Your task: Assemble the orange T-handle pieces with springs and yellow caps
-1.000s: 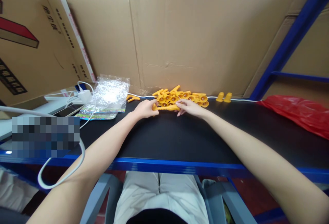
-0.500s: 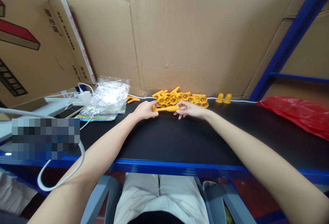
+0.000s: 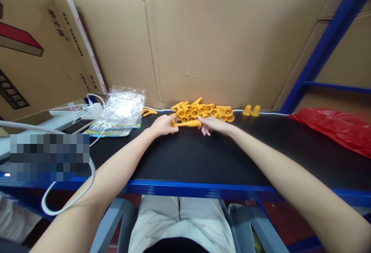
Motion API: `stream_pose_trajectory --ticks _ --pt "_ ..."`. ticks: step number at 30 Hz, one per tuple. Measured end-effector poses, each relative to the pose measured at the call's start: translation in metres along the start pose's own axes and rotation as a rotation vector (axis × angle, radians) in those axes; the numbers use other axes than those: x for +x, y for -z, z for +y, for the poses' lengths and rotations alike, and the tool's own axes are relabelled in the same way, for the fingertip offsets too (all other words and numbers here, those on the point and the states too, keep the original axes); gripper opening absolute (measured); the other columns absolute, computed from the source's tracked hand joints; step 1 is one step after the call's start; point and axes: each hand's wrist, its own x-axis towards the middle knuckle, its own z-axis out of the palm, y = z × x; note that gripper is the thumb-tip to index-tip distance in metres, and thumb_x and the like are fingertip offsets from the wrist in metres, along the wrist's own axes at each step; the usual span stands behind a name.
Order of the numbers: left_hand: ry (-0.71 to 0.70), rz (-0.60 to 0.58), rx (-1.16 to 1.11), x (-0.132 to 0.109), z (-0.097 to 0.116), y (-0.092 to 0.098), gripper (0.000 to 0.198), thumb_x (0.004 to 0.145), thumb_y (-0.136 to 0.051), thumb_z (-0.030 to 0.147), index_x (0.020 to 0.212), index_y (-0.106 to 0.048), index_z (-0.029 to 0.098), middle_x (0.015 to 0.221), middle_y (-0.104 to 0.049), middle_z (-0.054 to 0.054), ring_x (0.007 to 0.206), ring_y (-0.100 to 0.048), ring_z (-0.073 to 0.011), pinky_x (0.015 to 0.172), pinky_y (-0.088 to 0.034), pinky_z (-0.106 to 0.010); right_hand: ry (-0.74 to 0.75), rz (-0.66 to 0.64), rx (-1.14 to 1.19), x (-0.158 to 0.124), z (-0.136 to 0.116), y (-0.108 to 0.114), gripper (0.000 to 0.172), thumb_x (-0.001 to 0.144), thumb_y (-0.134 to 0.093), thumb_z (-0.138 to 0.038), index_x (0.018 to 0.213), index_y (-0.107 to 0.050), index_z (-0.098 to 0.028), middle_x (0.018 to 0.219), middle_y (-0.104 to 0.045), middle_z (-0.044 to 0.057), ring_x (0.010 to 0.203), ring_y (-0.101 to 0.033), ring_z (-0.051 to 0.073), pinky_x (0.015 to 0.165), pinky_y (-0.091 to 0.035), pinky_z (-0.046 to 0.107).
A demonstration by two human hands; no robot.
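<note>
Between my hands lies a yellow plastic piece (image 3: pixel 189 123) with a ribbed shaft, held level just above the black tabletop. My left hand (image 3: pixel 162 124) is closed on its left end, which the fingers partly hide. At the other end, my right hand (image 3: pixel 213 125) pinches the piece's wider tip with thumb and finger, the other fingers curled loosely below. Right behind my hands is a pile of yellow plastic pieces (image 3: pixel 202 110) with cup-like ends and forked handles. One yellow forked handle (image 3: pixel 149 111) rests apart, left of the pile.
Two yellow cups (image 3: pixel 251 110) stand to the right by the cardboard wall (image 3: pixel 226 44). A red plastic bag (image 3: pixel 333 127) lies at far right. On the left are clear plastic packaging (image 3: pixel 121 108), a phone (image 3: pixel 77 126), a white charger (image 3: pixel 95 109) and a looped white cable (image 3: pixel 92 171).
My right thumb and fingers have shifted slightly at the piece's right end, with the lower fingers curling more. My left hand keeps its hold in the same place.
</note>
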Motion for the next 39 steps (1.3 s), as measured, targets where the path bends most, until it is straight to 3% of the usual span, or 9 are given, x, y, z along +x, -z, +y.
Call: stream_pose_trajectory --ticks 5,8,13,17,24,26,29,32,39 --pt "-0.005 0.005 -0.013 0.0 -0.001 0.0 0.028 0.068 -0.057 0.037 0.091 -0.06 0.021 0.065 -0.061 0.001 0.059 -0.055 -0.015 0.052 -0.031 -0.023 0.018 -0.023 0.034 -0.003 0.004 0.007 0.037 0.082 -0.056 -0.05 0.096 -0.055 -0.015 0.08 -0.066 0.005 0.055 -0.057 0.009 0.05 -0.039 0.023" --pt "-0.012 0.002 0.008 0.0 0.0 0.001 0.029 0.069 -0.056 0.037 0.093 -0.06 0.021 0.067 -0.063 0.0 0.062 -0.057 -0.016 0.054 -0.034 -0.023 0.05 -0.039 0.1 -0.002 0.011 0.01 0.051 0.07 -0.073 -0.035 0.11 -0.046 -0.019 0.096 -0.065 0.005 0.067 -0.061 0.011 0.056 -0.042 0.023" --pt "-0.003 0.002 0.072 0.0 0.003 0.002 0.032 0.069 -0.056 0.037 0.096 -0.06 0.021 0.072 -0.065 -0.001 0.067 -0.059 -0.0169 0.057 -0.037 -0.023 0.061 -0.062 0.111 0.001 0.015 0.01 0.033 0.079 -0.06 -0.047 0.087 -0.053 -0.016 0.09 -0.068 0.008 0.062 -0.058 0.01 0.055 -0.037 0.024" --pt "-0.014 0.005 0.083 -0.001 0.004 0.003 0.033 0.069 -0.055 0.038 0.098 -0.06 0.022 0.072 -0.064 -0.001 0.069 -0.059 -0.0173 0.059 -0.037 -0.023 0.053 -0.04 0.08 0.0 0.01 0.007 0.048 0.083 -0.047 -0.059 0.068 -0.055 -0.014 0.068 -0.065 0.007 0.052 -0.051 0.008 0.051 -0.033 0.025" --pt "0.018 0.009 0.07 0.0 0.002 0.001 0.032 0.068 -0.055 0.039 0.095 -0.06 0.022 0.074 -0.065 -0.001 0.068 -0.059 -0.0171 0.056 -0.036 -0.023 0.043 0.02 -0.014 0.004 0.009 0.002 0.058 0.087 -0.034 -0.063 0.06 -0.054 -0.015 0.053 -0.058 0.004 0.042 -0.045 0.008 0.048 -0.03 0.025" --pt "0.028 0.024 0.061 0.0 0.001 0.001 0.031 0.068 -0.055 0.038 0.094 -0.06 0.022 0.075 -0.065 -0.001 0.066 -0.059 -0.0169 0.056 -0.035 -0.024 0.041 0.026 -0.022 0.005 0.01 0.002 0.056 0.089 -0.032 -0.06 0.065 -0.054 -0.015 0.058 -0.06 0.005 0.043 -0.047 0.008 0.048 -0.032 0.025" --pt "0.037 0.041 0.062 0.0 0.0 0.001 0.031 0.068 -0.055 0.038 0.094 -0.06 0.021 0.076 -0.065 -0.001 0.067 -0.059 -0.0168 0.057 -0.036 -0.024 0.056 0.04 0.038 0.005 0.013 0.002 0.034 0.083 -0.054 -0.049 0.091 -0.055 -0.015 0.078 -0.064 0.004 0.053 -0.054 0.009 0.051 -0.036 0.024" --pt "0.045 0.034 0.067 0.0 -0.001 0.001 0.031 0.068 -0.055 0.038 0.094 -0.06 0.021 0.077 -0.066 -0.001 0.068 -0.06 -0.0172 0.057 -0.037 -0.024 0.068 0.096 0.102 0.006 0.016 0.001 0.045 0.072 -0.07 -0.032 0.108 -0.047 -0.018 0.086 -0.062 0.002 0.059 -0.056 0.009 0.054 -0.038 0.024" --pt "0.057 0.023 0.084 -0.001 0.001 0.001 0.033 0.07 -0.055 0.039 0.098 -0.06 0.022 0.078 -0.066 -0.002 0.071 -0.061 -0.0182 0.06 -0.039 -0.024 0.062 0.083 0.104 0.008 0.019 0.002 0.03 0.08 -0.059 -0.044 0.09 -0.055 -0.016 0.083 -0.066 0.005 0.059 -0.055 0.009 0.05 -0.035 0.023"
